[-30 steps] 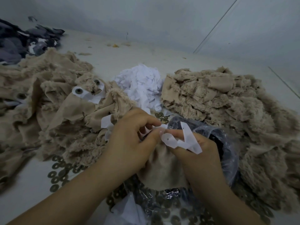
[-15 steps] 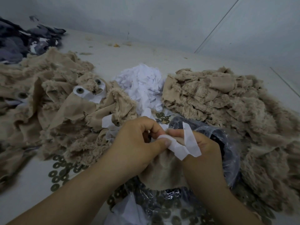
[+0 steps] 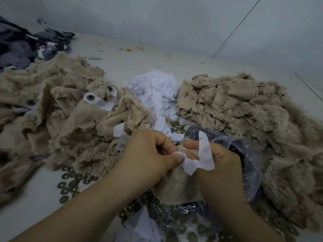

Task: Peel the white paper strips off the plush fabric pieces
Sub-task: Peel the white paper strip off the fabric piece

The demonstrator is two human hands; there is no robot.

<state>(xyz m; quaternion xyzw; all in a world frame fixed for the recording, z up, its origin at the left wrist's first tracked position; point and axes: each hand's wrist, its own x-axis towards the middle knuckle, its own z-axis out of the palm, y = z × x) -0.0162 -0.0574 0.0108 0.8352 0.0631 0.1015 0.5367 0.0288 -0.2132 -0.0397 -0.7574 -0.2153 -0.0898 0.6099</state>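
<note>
Paper strip (image 3: 201,158) peeled further off since earlier; left hand (image 3: 146,154) pinches its end, right hand (image 3: 222,159) grips plush piece (image 3: 174,186), hands together.

The plush piles (image 3: 236,105) are beige with tan backing. The strip (image 3: 201,158) and the paper heap (image 3: 153,89) are plain white. The washers (image 3: 70,182) are dull olive-grey. The far cloth (image 3: 21,48) is dark grey and navy with white patches. The table (image 3: 35,206) is pale grey. The bag (image 3: 251,172) is clear over black.

Left hand (image 3: 146,154) pinching white paper strip (image 3: 201,158), right hand (image 3: 220,159) gripping plush piece (image 3: 176,186) (tan)
</note>
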